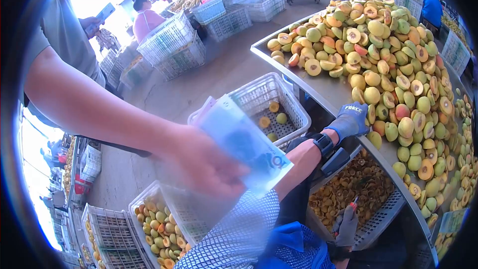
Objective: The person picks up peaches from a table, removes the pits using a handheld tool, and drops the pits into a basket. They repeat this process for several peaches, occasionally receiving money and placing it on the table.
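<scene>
My left hand, in a blue glove marked FORCE, rests at the near table edge against the peaches. Its fingers look curled in and are partly hidden. Below the table edge, my right hand in a grey glove is closed around a small tool with a red part. Another person's bare hand reaches in from the left, blurred, holding banknotes over my left forearm. Many peaches on the table are cut in half, with pits or hollows showing.
A white crate with a few peaches stands beyond my arm. Under the table, another crate holds brown pits or scraps. A crate of peaches is at lower left. Stacked crates and several people are farther back.
</scene>
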